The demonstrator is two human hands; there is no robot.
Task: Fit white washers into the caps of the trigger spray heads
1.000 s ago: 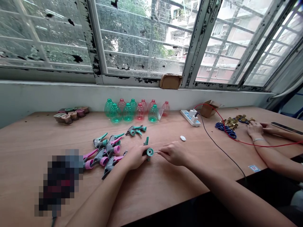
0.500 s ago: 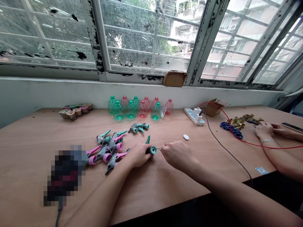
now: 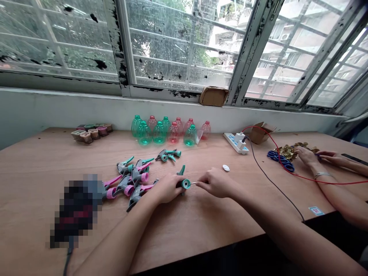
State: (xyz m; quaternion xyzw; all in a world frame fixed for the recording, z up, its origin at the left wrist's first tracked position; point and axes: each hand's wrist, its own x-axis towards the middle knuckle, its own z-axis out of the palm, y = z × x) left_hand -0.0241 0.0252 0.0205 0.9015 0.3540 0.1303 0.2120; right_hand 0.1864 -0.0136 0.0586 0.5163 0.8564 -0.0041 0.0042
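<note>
Head view: a teal spray head [image 3: 185, 183] was gripped by the L hand [image 3: 168, 188], its fingers [image 3: 174, 184] wrapped round it, over the worktop [image 3: 218, 226]. A thin metal pin [image 3: 193, 183] was pinched by the R hand [image 3: 215, 183], tip at the teal nozzle. Pink-and-grey sprayers [image 3: 132, 184] lay just beside the L hand; bottles [image 3: 159, 135] stood further back.

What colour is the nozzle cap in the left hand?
The nozzle cap is teal, clearest in the head view.
</note>
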